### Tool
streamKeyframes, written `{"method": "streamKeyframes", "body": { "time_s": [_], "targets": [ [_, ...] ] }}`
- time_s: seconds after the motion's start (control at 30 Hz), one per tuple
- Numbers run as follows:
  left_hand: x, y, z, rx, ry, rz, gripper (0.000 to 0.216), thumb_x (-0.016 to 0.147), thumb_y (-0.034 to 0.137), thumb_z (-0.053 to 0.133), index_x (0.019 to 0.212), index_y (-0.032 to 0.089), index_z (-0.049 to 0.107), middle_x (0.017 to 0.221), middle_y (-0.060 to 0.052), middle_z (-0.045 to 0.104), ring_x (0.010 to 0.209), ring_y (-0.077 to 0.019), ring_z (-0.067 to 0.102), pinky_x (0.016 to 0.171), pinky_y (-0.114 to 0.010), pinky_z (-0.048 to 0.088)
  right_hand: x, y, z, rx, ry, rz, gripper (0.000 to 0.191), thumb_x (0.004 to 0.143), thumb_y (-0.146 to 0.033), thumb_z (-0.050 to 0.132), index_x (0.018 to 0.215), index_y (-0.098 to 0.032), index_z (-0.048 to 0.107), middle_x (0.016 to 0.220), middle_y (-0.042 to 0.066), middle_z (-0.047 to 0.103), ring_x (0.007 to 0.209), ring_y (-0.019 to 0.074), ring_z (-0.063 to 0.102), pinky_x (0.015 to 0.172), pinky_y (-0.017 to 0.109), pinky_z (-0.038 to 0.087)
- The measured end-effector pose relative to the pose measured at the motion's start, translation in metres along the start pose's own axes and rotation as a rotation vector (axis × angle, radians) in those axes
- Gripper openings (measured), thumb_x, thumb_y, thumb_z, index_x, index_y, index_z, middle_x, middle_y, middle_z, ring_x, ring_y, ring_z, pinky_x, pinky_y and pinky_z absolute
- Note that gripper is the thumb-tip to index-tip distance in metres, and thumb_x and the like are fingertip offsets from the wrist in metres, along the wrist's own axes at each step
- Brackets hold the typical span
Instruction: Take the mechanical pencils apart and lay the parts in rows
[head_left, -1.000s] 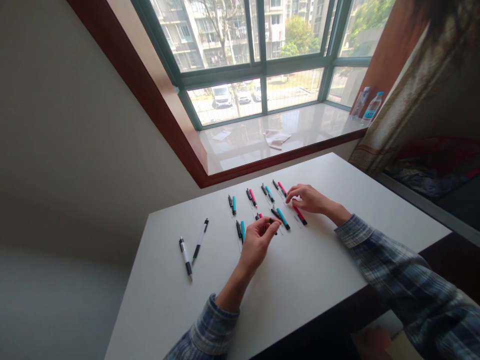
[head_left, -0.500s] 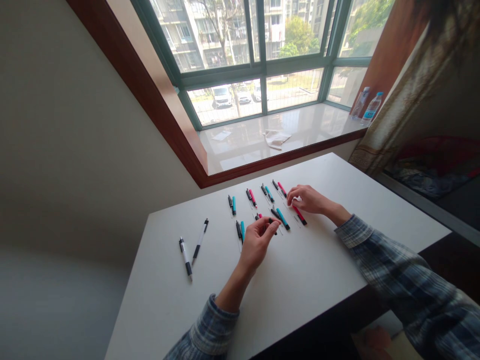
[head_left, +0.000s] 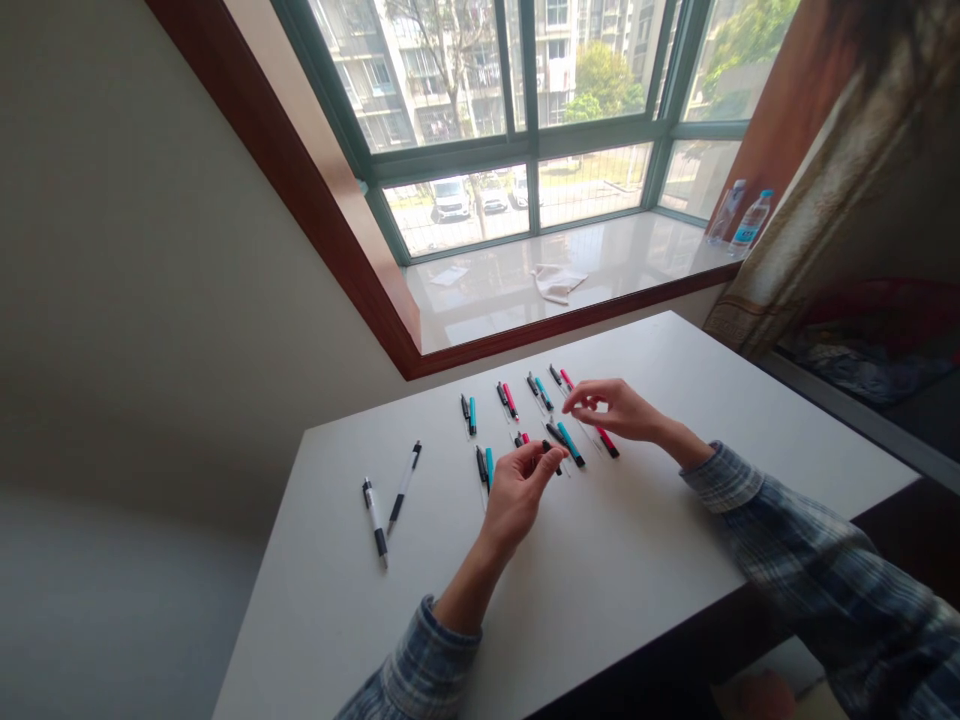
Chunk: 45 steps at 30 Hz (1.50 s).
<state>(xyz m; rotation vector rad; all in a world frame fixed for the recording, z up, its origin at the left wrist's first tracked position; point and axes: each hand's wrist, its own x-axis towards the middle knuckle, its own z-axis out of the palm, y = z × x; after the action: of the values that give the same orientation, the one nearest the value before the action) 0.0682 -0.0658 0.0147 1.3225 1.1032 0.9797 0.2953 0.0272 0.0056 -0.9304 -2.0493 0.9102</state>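
My left hand (head_left: 519, 492) is closed in a pinch around a small black pen part (head_left: 547, 447), most of it hidden by the fingers. My right hand (head_left: 613, 408) hovers above the right end of the pen parts, thumb and fingertips drawn together; whatever may be between them is too small to make out. Under and around the hands lie disassembled pens: teal barrels (head_left: 571, 444), a pink barrel (head_left: 607, 443) partly behind my right hand, black pen halves (head_left: 481, 463) and thin refills (head_left: 590, 437). Another pink barrel (head_left: 511, 402) rests in the far row.
Two whole white-and-black pens (head_left: 375, 524) (head_left: 406, 487) lie on the left of the white table (head_left: 337, 640). Beyond it is a windowsill (head_left: 487, 300) with a cloth (head_left: 559, 283) and two plastic bottles (head_left: 750, 225). A curtain (head_left: 795, 190) hangs at the right.
My right hand has lifted and shifted slightly left, away from the pink barrel, toward my left hand. My left hand keeps its pinch on the black pen part. The view has tilted slightly.
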Motion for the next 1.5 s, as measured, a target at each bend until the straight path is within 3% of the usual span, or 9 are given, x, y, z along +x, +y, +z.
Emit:
{"method": "streamKeyframes", "body": {
  "time_s": [0.13, 0.3, 0.57, 0.7, 0.97, 1.07, 1.17, 1.3, 1.5],
  "targets": [
    [0.0, -0.001, -0.002, 0.021, -0.012, -0.015, 0.048, 0.089, 0.06, 0.067, 0.096, 0.013, 0.079, 0.066, 0.002, 0.047, 0.062, -0.0123, 0.035, 0.059, -0.027, 0.026, -0.002, -0.014, 0.009, 0.385, -0.203, 0.047, 0.027, 0.09, -0.037, 0.076, 0.105, -0.016, 0.078, 0.099, 0.008, 0.077, 0.093, 0.0209, 0.07, 0.08, 0.03, 0.055],
    [0.0, -0.002, -0.002, 0.047, -0.049, -0.012, 0.049, 0.09, 0.06, 0.066, 0.089, 0.013, 0.079, 0.063, 0.002, 0.046, 0.062, -0.0121, 0.033, 0.059, -0.027, 0.025, -0.004, -0.017, 0.011, 0.547, -0.36, 0.075, 0.029, 0.089, -0.038, 0.078, 0.105, -0.014, 0.079, 0.092, 0.007, 0.077, 0.083, 0.0186, 0.071, 0.069, 0.025, 0.054],
    [-0.002, 0.0, 0.003, 0.103, -0.121, 0.019, 0.045, 0.088, 0.057, 0.069, 0.088, 0.013, 0.081, 0.073, -0.004, 0.064, 0.07, -0.0162, 0.051, 0.064, -0.027, 0.037, -0.005, -0.015, 0.014, 0.619, -0.386, 0.122, 0.032, 0.085, -0.037, 0.083, 0.106, -0.013, 0.078, 0.088, 0.006, 0.076, 0.076, 0.0159, 0.069, 0.066, 0.024, 0.054],
    [-0.005, -0.001, 0.004, 0.159, -0.162, 0.036, 0.046, 0.087, 0.057, 0.07, 0.087, 0.012, 0.08, 0.065, -0.003, 0.06, 0.064, -0.0152, 0.049, 0.06, -0.027, 0.035, -0.005, -0.016, 0.013, 0.625, -0.48, 0.136, 0.028, 0.083, -0.035, 0.084, 0.099, -0.012, 0.079, 0.081, 0.005, 0.075, 0.072, 0.0151, 0.069, 0.064, 0.023, 0.055],
    [-0.007, -0.001, 0.005, 0.281, -0.175, 0.06, 0.045, 0.091, 0.056, 0.066, 0.09, 0.013, 0.08, 0.059, 0.002, 0.047, 0.059, -0.0129, 0.035, 0.058, -0.028, 0.026, -0.004, -0.023, 0.008, 0.582, -0.515, 0.113, 0.025, 0.084, -0.034, 0.083, 0.098, -0.013, 0.079, 0.086, 0.006, 0.075, 0.078, 0.0166, 0.07, 0.072, 0.027, 0.056],
    [-0.008, 0.001, 0.004, 0.301, -0.137, 0.105, 0.043, 0.093, 0.055, 0.063, 0.104, 0.016, 0.078, 0.062, 0.004, 0.041, 0.06, -0.0136, 0.033, 0.059, -0.028, 0.025, -0.002, -0.02, 0.005, 0.547, -0.411, 0.134, 0.029, 0.084, -0.039, 0.082, 0.097, -0.014, 0.079, 0.085, 0.006, 0.075, 0.079, 0.0184, 0.07, 0.073, 0.029, 0.056],
    [-0.009, 0.001, 0.002, 0.28, -0.096, 0.113, 0.044, 0.1, 0.051, 0.052, 0.122, 0.019, 0.072, 0.066, 0.004, 0.043, 0.062, -0.0153, 0.036, 0.062, -0.028, 0.028, 0.001, -0.009, 0.001, 0.472, -0.091, 0.164, 0.033, 0.084, -0.045, 0.081, 0.099, -0.016, 0.079, 0.098, 0.008, 0.077, 0.092, 0.0218, 0.071, 0.085, 0.034, 0.055],
    [-0.009, 0.0, 0.0, 0.198, -0.088, 0.116, 0.042, 0.103, 0.039, 0.041, 0.129, 0.02, 0.068, 0.072, 0.002, 0.044, 0.067, -0.0174, 0.041, 0.066, -0.029, 0.034, 0.004, 0.012, -0.005, 0.402, 0.231, 0.25, 0.039, 0.082, -0.05, 0.081, 0.104, -0.017, 0.078, 0.099, 0.009, 0.078, 0.089, 0.0213, 0.071, 0.083, 0.035, 0.056],
    [-0.008, -0.002, -0.001, 0.164, -0.101, 0.121, 0.04, 0.101, 0.03, 0.04, 0.127, 0.019, 0.068, 0.076, 0.001, 0.046, 0.069, -0.0179, 0.043, 0.067, -0.029, 0.035, 0.003, 0.02, -0.007, 0.072, 0.255, 0.221, 0.035, 0.087, -0.048, 0.075, 0.105, -0.018, 0.078, 0.101, 0.01, 0.079, 0.09, 0.024, 0.074, 0.083, 0.039, 0.061]
  ]
}}
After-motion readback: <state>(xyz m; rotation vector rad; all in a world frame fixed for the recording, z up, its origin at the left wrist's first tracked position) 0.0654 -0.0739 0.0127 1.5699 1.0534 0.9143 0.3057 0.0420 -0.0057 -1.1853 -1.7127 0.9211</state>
